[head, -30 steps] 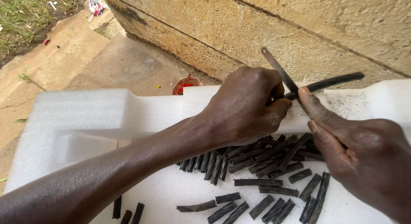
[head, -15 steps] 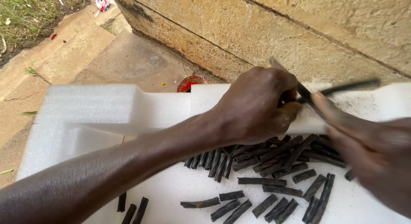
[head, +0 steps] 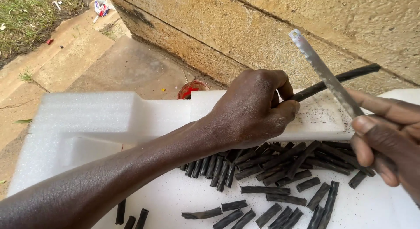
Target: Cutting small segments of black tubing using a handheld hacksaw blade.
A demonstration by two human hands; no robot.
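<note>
white foam (head: 87,119) is filling most of the view as a moulded block, its raised ledge running across the middle and its lower shelf lying nearer the camera, where the cut black pieces (head: 280,176) are lying in a loose heap with a few strays near the bottom edge. the left hand (head: 253,108) is reaching across the ledge and is clenching around one end of a long black stick (head: 345,76), which is slanting up and to the right past the far edge of the foam. the right hand (head: 385,141) is sitting at the right border of the view, fingers wrapped around the lower end of a thin grey metal blade (head: 321,71); the blade is rising up and left and crossing the stick, though whether the two are touching is not possible to tell. open room is lying to the left, where the foam's upper step is bare, and between the two hands, where the ledge is dusted with dark specks. beyond the foam's far edge a rough stone wall (head: 262,23) is standing close, with a small red lid (head: 191,88) on the concrete step (head: 127,67) at its foot and grass (head: 26,14) in the far corner.
</note>
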